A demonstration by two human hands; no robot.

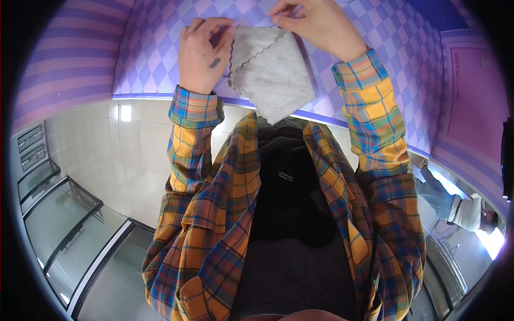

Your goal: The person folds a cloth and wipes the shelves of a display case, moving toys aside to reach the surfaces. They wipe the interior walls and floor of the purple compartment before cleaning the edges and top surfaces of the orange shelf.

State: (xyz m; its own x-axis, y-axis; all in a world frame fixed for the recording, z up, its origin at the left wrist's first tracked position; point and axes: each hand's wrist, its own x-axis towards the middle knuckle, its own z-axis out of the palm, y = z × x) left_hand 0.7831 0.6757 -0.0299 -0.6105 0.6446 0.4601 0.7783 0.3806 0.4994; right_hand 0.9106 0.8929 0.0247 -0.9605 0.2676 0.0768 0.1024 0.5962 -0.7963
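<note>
A light grey textured cloth (281,76) with a dark scalloped edging lies in front of me, partly folded over itself. One edge crosses its upper part on a slant, and its lowest corner reaches past the table's near edge. My left hand (204,56), which has a dark mark on its back, pinches the cloth's upper left corner between thumb and finger. At the upper right, my right hand (323,26) is bent over the cloth's top edge with thumb and forefinger close together. Whether those fingertips grip the fabric is unclear.
The table (152,60) has a purple diamond-patterned top, with striped panels (72,68) rising at its sides. Pale floor tiles (140,144) show below. Glass panels in dark frames (60,220) stand at the lower left. A person (461,208) is in the background at right.
</note>
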